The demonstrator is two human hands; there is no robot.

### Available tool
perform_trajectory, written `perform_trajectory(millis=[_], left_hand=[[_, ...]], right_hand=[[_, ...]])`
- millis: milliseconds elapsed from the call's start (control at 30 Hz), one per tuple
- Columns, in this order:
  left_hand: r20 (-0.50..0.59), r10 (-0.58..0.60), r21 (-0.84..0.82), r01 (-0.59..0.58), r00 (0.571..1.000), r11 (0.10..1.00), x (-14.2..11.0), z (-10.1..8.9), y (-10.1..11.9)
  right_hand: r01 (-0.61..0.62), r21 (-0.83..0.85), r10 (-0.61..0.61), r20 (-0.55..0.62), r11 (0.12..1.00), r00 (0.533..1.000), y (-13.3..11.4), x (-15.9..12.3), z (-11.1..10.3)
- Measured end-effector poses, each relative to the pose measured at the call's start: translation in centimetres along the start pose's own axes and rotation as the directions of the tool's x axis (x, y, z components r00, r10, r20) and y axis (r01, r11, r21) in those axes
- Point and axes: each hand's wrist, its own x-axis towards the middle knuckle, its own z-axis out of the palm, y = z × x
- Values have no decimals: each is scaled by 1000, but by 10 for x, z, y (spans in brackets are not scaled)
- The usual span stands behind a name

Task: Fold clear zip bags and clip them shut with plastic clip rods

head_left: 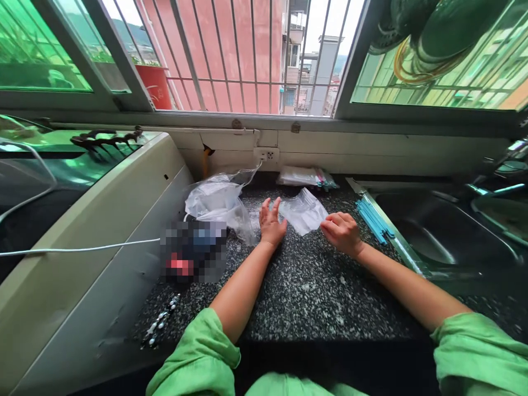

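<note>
Head view: the right hand [342, 234] has its fingers closed on the right corner of a small clear bag [305, 213], which lies over the speckled tabletop [313, 297] between both hands. The left hand [271, 224] is released, fingers spread beside the bag's left edge; whether it touches the film cannot be told.

Held at only one corner, the thin film could crease or swing away, since nothing clearly steadies its other side. A sideways sweep of the left hand could snag the crumpled plastic [214, 201] just beside it, and a careless right wrist could knock the blue strips [373, 220] toward the sink [424, 228].

Counted: two hands, one small bag, one packet pile [307, 177], one beaded strand [161, 322]; the strips are several, overlapping too closely to number.
</note>
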Motion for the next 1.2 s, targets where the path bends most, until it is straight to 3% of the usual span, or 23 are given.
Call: perform_trajectory(millis=[167,267,400,467,767,867,1000,1200], left_hand=[[277,201,69,-228,940,971,-11,6,9],[356,272,76,-318,894,945,-15,8,12],[478,363,40,-433,799,900,-16,8,13],[500,369,25,-439,784,898,-15,7,14],[492,368,-69,-386,789,920,-4,-2,12],[458,337,-98,-330,823,939,-3,-9,12],[391,269,-198,-205,880,959,-8,-26,15],[391,274,-369,-123,879,921,-28,-60,16]], right_hand=[[-8,60,7,9,998,1000,-5,-29,-7],[-3,81,3,-1,997,1000,-9,-35,-6],[-11,121,3,69,993,998,-11,-35,-2],[-23,139,10,91,990,996,-11,-36,-1],[-77,150,64,90,986,994,-5,-36,-4],[-101,176,86,89,979,992,-1,-38,-6],[-165,214,138,136,963,981,5,-40,-2],[-171,276,109,223,946,969,3,-37,5]])
